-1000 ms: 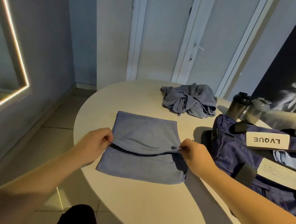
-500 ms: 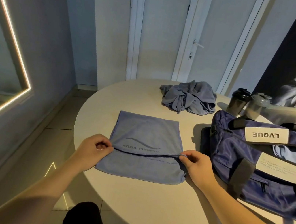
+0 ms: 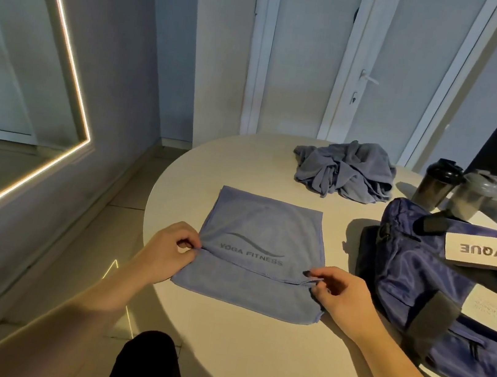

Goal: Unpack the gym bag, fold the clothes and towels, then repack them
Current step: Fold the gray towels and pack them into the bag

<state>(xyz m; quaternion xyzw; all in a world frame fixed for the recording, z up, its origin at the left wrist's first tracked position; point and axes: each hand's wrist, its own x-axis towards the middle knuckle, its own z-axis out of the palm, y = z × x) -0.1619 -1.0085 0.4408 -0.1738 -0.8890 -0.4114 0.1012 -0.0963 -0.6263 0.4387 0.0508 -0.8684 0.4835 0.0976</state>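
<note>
A blue-grey towel [image 3: 262, 229] printed "YOGA FITNESS" lies flat on the round white table [image 3: 246, 365], with its upper layer folded towards me. My left hand [image 3: 168, 252] pinches the left corner of that folded edge. At the right corner of the same edge my right hand [image 3: 338, 298] pinches the cloth. A crumpled grey-blue garment [image 3: 345, 169] sits at the table's far side. The navy gym bag [image 3: 427, 279] with a "LVQUE" label lies open at the right, with light cloth showing inside.
Two shaker bottles, one dark [image 3: 436, 182] and one grey [image 3: 473, 194], stand behind the bag. A lit mirror [image 3: 18, 57] fills the left wall. White doors [image 3: 370, 77] stand behind the table. Tiled floor [image 3: 111, 232] lies to the left of the table.
Both hands have drawn the towel's folded edge nearer to me, uncovering the "YOGA FITNESS" print. The edge now lies lower on the towel.
</note>
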